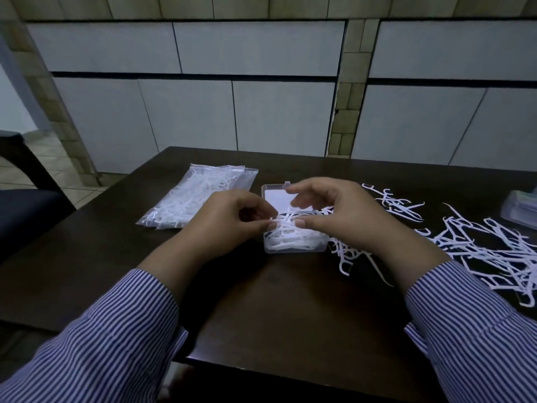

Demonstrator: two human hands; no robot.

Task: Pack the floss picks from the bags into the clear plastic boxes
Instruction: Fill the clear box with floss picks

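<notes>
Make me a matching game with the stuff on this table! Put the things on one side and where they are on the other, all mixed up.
Things:
1. bag of floss picks
2. clear plastic box
3. loose floss picks
4. striped sleeves

Places:
A. under both hands, in the middle of the table
B. spread out on the right side of the table
C. nearest the camera, on the person's arms
D. lying flat on the left side of the table

Pairs: 1-D, 2-A, 3-B, 4-C
</notes>
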